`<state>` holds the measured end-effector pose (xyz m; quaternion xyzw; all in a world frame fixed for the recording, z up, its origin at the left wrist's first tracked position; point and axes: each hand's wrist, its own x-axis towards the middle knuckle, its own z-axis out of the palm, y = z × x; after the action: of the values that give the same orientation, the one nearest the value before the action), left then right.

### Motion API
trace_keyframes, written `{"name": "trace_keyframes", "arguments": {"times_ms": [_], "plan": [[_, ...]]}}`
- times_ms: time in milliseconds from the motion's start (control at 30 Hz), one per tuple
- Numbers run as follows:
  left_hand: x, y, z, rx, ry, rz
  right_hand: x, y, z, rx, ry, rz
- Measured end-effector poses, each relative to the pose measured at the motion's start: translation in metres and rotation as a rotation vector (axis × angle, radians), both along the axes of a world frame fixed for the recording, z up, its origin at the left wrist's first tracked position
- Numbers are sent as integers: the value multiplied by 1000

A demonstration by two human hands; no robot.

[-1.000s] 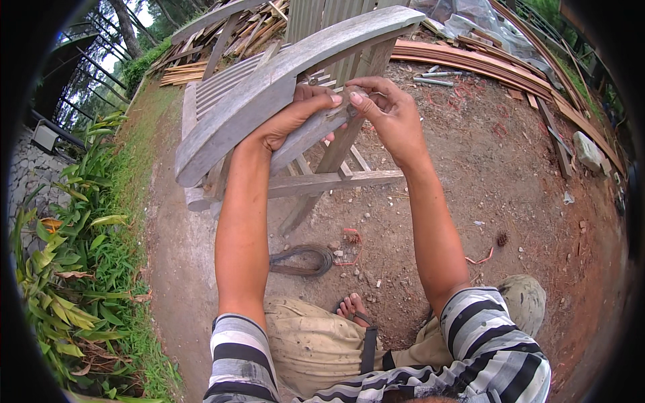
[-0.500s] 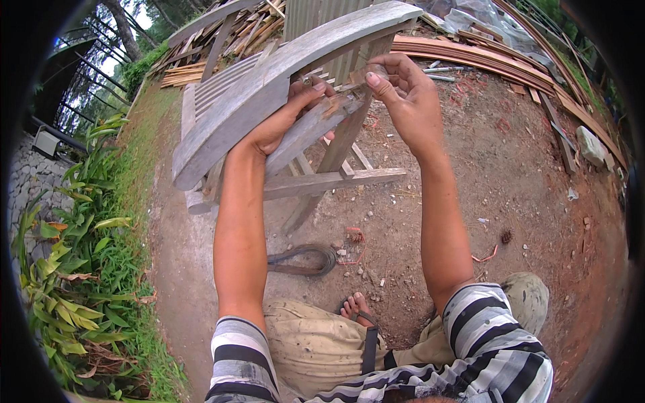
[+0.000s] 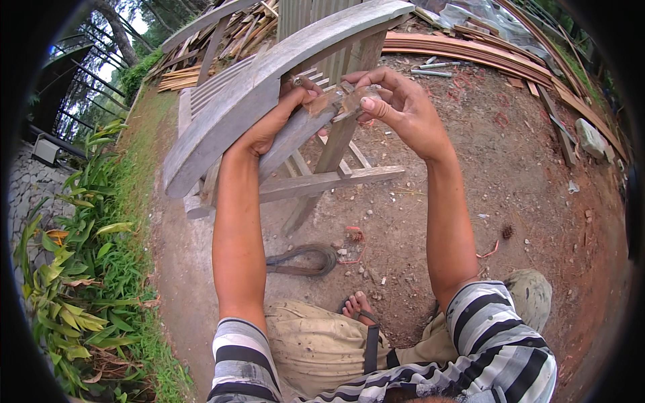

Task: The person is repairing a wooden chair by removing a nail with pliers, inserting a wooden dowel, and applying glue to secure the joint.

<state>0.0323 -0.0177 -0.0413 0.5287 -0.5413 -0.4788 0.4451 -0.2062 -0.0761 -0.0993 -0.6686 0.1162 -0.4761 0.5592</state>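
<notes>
A weathered grey wooden bench (image 3: pixel 222 94) stands tilted in front of me, its curved armrest (image 3: pixel 242 87) running diagonally overhead. Beneath that armrest, my left hand (image 3: pixel 282 117) is wrapped round the wooden rail (image 3: pixel 292 134), near its broken end, where brown bare wood shows. Between the thumb and fingers of my right hand (image 3: pixel 406 114) is a small, jagged broken piece of wood (image 3: pixel 353 102). It sits just right of the rail's end; whether the two still touch, I cannot tell. Some fingers of my left hand are hidden behind the rail.
A coil of dark cable (image 3: pixel 302 260) lies on the dirt near my sandalled foot (image 3: pixel 359 307). Stacked planks (image 3: pixel 463 54) and short metal pipes (image 3: pixel 437 68) lie at the back right. Scrap wood (image 3: pixel 235 40) is heaped behind the bench. Leafy plants (image 3: pixel 80 295) border the left.
My right hand has turned and drawn the broken wood piece rightward from the rail's end, showing more of the piece. My left hand keeps its hold on the rail.
</notes>
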Motion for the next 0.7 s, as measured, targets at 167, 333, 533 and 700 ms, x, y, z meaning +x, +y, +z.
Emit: {"name": "trace_keyframes", "arguments": {"times_ms": [167, 333, 533, 700], "plan": [[15, -7, -11, -10, 48, -44, 2, 1, -1, 38, -9, 6], [26, -19, -24, 6, -26, -2, 5, 2, -3, 71, -44, -9], [32, -21, -33, -163, 37, 9, 7, 1, -6, 64, -86, -12], [14, -5, -13, -4, 160, 143, 4, 1, -5, 53, -66, -16]]}}
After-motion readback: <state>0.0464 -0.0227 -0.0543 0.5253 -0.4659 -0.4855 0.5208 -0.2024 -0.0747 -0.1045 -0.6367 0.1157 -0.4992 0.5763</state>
